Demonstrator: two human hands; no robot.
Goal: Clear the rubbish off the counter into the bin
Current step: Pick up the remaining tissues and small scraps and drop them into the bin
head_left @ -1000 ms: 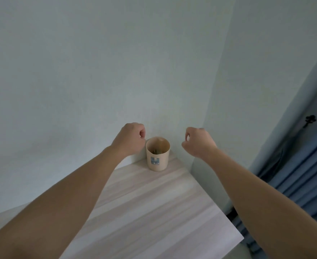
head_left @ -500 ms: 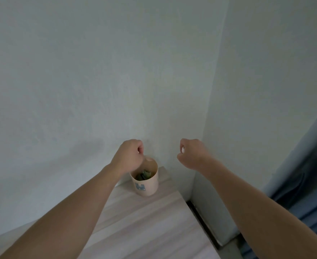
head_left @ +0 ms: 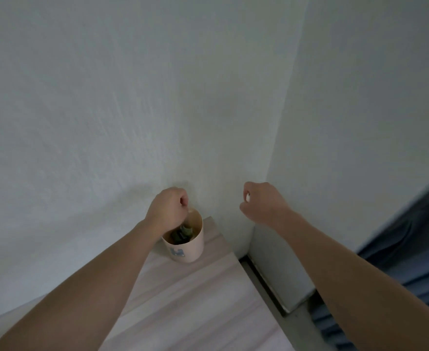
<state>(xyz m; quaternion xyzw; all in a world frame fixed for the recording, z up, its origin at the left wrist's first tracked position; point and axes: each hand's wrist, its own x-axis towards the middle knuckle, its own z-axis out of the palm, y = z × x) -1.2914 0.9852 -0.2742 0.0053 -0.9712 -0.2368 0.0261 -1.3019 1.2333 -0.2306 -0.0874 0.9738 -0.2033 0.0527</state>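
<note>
A small beige bin with a blue mark stands on the pale wooden counter, in the corner against the wall. Dark greenish rubbish lies inside it. My left hand is a closed fist just above the bin's left rim and hides part of the opening; I see nothing in it. My right hand hovers to the right of the bin, off the counter's edge, with its fingers closed. A small white scrap shows between the thumb and fingers.
White walls meet in a corner right behind the bin. The counter ends at its right edge, beside a dark floor gap. A blue curtain hangs at the far right.
The view has tilted up and the bin now sits lower in the frame. My left fist has moved from beside the bin to over its rim. Both hands stay closed.
</note>
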